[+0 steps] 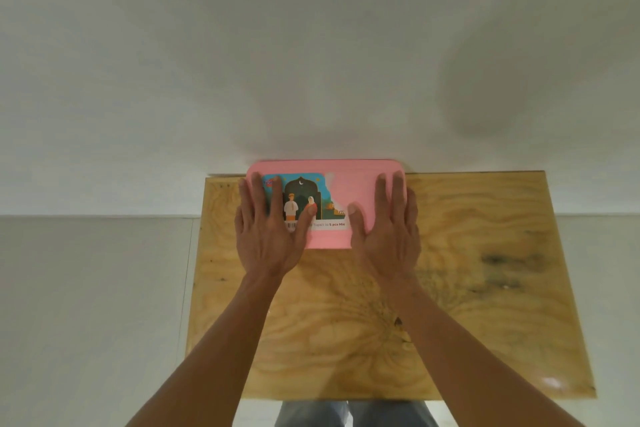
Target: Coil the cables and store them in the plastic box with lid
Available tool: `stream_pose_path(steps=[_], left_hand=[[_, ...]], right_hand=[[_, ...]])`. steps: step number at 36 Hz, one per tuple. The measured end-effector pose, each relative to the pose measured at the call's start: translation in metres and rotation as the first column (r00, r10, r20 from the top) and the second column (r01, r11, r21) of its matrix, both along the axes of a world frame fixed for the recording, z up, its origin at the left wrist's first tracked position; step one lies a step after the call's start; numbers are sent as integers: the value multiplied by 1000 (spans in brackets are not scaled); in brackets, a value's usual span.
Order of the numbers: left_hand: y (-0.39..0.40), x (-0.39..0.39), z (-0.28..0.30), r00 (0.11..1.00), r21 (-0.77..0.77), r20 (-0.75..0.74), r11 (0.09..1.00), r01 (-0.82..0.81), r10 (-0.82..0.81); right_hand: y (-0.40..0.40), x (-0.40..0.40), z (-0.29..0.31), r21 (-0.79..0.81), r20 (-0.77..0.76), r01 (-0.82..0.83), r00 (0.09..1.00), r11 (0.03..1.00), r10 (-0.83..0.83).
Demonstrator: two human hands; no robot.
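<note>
A pink plastic box with its lid (349, 184) on stands at the far edge of a plywood table (467, 288), against the white wall. A torn picture sticker (304, 198) covers the lid's left half. My left hand (268, 232) lies flat on the left part of the lid, fingers straight and spread. On the lid's right part my right hand (388, 232) lies flat too, its outer fingers over the right edge. Both press down on the lid. No cable is in sight; the inside of the box is hidden.
The plywood table top stretches bare to the right and toward me. A white wall (311, 45) rises right behind the box. Pale floor (86, 322) lies to the left, and my legs (353, 414) show below the table's near edge.
</note>
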State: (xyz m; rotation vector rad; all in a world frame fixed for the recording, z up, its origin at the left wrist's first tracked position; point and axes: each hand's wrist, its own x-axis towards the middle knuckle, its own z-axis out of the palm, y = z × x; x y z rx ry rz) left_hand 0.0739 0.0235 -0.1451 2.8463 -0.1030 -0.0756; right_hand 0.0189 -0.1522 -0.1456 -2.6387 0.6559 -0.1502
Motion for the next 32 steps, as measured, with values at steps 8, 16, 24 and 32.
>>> stream_pose_path(steps=[8,16,24,32], left_hand=[[1,0,-5,1000,28,11,999,21,-21],[3,0,7,996,44,-78,998,48,-44],[9,-36,41,995,-67,-33,993,95,-97],[42,-116,71,983,-108,19,977,185,-184]], right_hand=[[2,-1,-3,-38,4,1,1000,999,-1],[-2,-1,6,60,-161,-13,987,998,23],[11,-35,44,114,-120,-5,993,994,19],[57,-118,78,136,-18,-2,1000,991,4]])
